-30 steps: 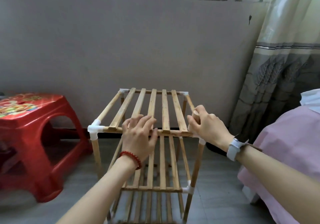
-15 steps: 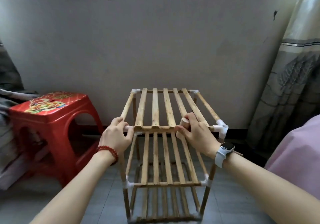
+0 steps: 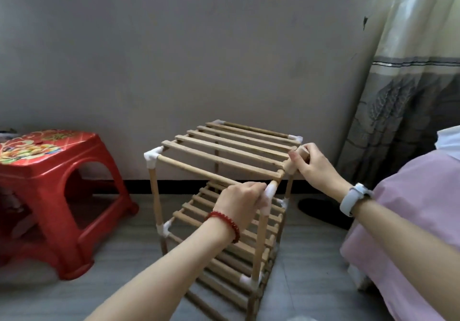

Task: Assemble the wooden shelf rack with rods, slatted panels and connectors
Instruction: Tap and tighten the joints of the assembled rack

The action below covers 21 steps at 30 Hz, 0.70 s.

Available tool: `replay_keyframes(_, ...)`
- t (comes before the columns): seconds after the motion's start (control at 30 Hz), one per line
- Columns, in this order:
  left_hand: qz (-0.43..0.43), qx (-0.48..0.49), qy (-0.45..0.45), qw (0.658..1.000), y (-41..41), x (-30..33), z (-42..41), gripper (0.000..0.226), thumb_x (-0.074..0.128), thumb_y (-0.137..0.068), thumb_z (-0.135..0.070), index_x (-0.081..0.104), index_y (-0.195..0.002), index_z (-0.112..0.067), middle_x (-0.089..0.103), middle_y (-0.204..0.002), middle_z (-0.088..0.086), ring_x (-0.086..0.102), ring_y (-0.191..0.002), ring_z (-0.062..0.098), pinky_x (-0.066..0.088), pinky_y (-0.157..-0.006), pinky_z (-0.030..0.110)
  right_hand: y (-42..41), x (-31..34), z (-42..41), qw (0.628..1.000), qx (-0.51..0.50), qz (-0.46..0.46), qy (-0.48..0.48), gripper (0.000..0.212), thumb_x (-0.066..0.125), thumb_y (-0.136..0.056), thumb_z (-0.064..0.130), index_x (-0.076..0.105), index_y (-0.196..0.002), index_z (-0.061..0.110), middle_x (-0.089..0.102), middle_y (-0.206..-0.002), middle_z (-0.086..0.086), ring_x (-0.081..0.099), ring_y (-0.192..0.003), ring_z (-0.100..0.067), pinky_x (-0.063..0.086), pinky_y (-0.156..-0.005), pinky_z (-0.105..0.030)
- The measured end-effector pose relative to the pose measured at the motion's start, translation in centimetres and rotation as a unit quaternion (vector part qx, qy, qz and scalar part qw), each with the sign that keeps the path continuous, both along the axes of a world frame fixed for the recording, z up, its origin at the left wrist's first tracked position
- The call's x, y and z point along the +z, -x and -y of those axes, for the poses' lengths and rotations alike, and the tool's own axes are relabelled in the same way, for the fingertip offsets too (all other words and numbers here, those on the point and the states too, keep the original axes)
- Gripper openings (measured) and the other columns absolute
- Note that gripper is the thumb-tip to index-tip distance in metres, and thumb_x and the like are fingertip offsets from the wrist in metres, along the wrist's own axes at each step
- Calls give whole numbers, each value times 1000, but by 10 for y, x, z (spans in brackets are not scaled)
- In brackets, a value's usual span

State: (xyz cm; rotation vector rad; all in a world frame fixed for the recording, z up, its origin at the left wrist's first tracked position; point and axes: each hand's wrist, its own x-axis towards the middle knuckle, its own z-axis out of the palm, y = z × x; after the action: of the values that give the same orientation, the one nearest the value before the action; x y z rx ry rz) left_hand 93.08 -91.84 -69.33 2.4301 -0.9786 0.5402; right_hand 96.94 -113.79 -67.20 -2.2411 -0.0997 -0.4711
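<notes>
Our left hand [image 3: 242,202] curled around the near top corner of the wooden shelf rack [image 3: 221,196], its fingers wrapped over the white connector [image 3: 270,191] there and the end of the top rod [image 3: 214,174]. Our right hand [image 3: 312,166] gripped the right end of the top slatted panel [image 3: 231,146], thumb and fingers closed over the wood beside the far right corner. A red bead bracelet [image 3: 227,223] sat on the left wrist, a white watch [image 3: 353,198] on the right. The rack stood upright on the grey floor [image 3: 119,291], turned at an angle to us, with lower slatted tiers visible under the top one. To its left stood a red plastic stool [image 3: 49,191]; to the right, pink bedding [image 3: 423,208] and a patterned curtain [image 3: 410,96], with a grey wall [image 3: 174,59] behind.
</notes>
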Motion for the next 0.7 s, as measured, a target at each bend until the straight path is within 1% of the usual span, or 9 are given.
replay_keyframes(0.07,48,67,-15,996,-6,4,29,25,62,-88,-32,69,-103,-13,70,-94,1,63,-86,20,51,-72,31,10,9,12,1000,1,18,-16,13,48,-93,41,42,-90,30,67,-86,4,65,-83,-4,47,-70,-19)
replay_keyframes(0.13,126,75,-12,989,-7,5,51,21,72,-78,-37,74,-86,-17,72,-79,-3,61,-79,20,47,-64,29,22,18,24,999,-18,49,8,14,51,-91,41,42,-92,29,60,-80,12,62,-69,4,44,-56,-10)
replay_keyframes(0.2,159,62,-2,985,-14,-2,58,17,71,-80,-34,75,-87,-19,73,-81,-2,62,-86,23,45,-74,35,35,26,28,994,-30,62,79,21,51,-91,43,41,-99,26,56,-79,16,59,-71,-1,43,-60,-12)
replay_keyframes(0.27,130,63,39,989,-22,-15,50,19,67,-85,-26,72,-101,-16,72,-95,1,63,-96,26,40,-88,41,45,27,31,987,-20,32,157,23,46,-92,46,38,-103,27,56,-81,15,59,-78,-12,47,-70,-26)
replay_keyframes(0.33,125,68,81,987,-27,-28,38,22,71,-81,-16,71,-103,-12,72,-98,5,66,-93,26,41,-91,44,52,30,27,978,-19,3,207,22,41,-94,47,35,-103,28,57,-83,8,59,-82,-21,46,-75,-36)
replay_keyframes(0.47,133,65,98,984,-31,-32,39,22,75,-77,-12,73,-98,-12,72,-91,4,67,-85,26,45,-84,44,52,53,16,968,-78,155,179,29,38,-97,44,38,-106,18,54,-66,20,56,-69,-20,40,-66,-33)
replay_keyframes(0.53,121,68,99,985,-29,-31,42,20,74,-79,-14,73,-99,-14,72,-92,3,65,-87,26,43,-86,43,53,46,5,961,-107,206,151,31,38,-95,42,40,-107,13,55,-67,16,57,-66,-23,41,-65,-34)
replay_keyframes(0.63,111,74,100,986,-30,-33,40,20,73,-80,-14,72,-100,-14,71,-93,3,65,-88,26,43,-88,44,63,4,-7,966,-76,50,241,23,39,-98,36,38,-106,15,63,-83,-6,62,-80,-34,43,-69,-38)
replay_keyframes(0.7,122,78,104,984,-30,-34,39,21,73,-79,-14,72,-100,-14,71,-92,3,65,-87,27,44,-86,44,58,14,5,949,-66,19,309,25,38,-97,40,37,-109,18,65,-87,-5,62,-84,-34,42,-70,-37)
